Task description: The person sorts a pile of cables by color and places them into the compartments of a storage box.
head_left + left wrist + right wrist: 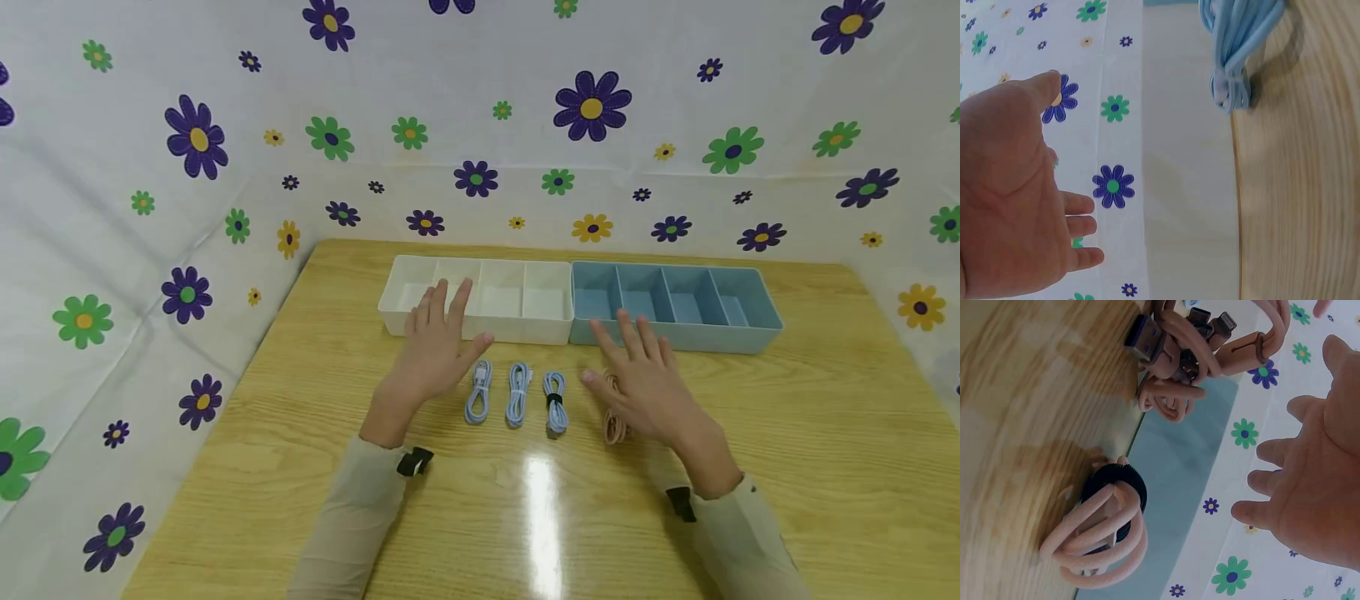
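My left hand [431,354] hovers with fingers spread before the white divided box [480,329], holding nothing. Three coiled light blue cables [517,396] lie in a row between my hands; the rightmost has a black tie [554,398]. Over the table to their right, my right hand [645,387] is spread and empty, partly covering a pinkish-brown coiled cable [615,429]. Two such cables show in the right wrist view: one with a USB plug [1142,337], the other [1079,520] with a black band. A light blue cable [1235,37] appears in the left wrist view.
The blue divided box [690,337] stands end to end with the white one near the back of the wooden table [465,517]. Both have several compartments. A flowered white cloth [487,83] hangs behind the table and along its left side.
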Tool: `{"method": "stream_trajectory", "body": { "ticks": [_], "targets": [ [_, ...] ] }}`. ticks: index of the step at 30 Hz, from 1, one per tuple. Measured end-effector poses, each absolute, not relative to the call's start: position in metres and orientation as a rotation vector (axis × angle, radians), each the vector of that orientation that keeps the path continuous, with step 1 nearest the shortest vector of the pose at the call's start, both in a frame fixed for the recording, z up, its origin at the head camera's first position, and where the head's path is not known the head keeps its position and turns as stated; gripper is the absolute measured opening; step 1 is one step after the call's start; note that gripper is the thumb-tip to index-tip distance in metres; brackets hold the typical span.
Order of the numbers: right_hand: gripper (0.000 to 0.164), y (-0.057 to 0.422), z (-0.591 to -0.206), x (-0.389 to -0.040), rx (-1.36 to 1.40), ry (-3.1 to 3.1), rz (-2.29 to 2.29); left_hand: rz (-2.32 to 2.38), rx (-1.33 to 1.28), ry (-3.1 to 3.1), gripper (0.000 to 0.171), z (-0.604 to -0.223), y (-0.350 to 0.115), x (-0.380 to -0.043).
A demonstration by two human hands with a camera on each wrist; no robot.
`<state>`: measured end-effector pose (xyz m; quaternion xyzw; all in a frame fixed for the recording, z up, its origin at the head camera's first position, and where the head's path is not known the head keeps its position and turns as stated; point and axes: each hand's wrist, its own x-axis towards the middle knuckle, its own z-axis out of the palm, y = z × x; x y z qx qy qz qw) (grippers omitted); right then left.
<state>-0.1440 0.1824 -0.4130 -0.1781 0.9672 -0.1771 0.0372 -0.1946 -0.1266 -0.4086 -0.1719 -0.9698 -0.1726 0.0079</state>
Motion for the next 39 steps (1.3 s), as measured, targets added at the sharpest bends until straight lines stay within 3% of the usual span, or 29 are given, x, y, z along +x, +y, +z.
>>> {"method": "stream_trajectory", "body": {
  "ticks": [10, 20, 39],
  "targets": [
    [0.072, 0.175, -0.416, -0.138, -0.579, 2.961, -0.556, -0.760, -0.413, -2.941, 0.081, -0.412, -0.174, -0.214],
    [0.070, 0.166, -0.413, -0.137, -0.612, 2.955, -0.524, -1.475, -0.041, -2.776, 0.076, -0.429, -0.216, -0.245],
    [0.075, 0.143, -0.417, -0.133, -0.714, 2.922, -0.578, -1.457, -0.097, -2.783, 0.065, -0.431, -0.214, -0.245]
  ]
}}
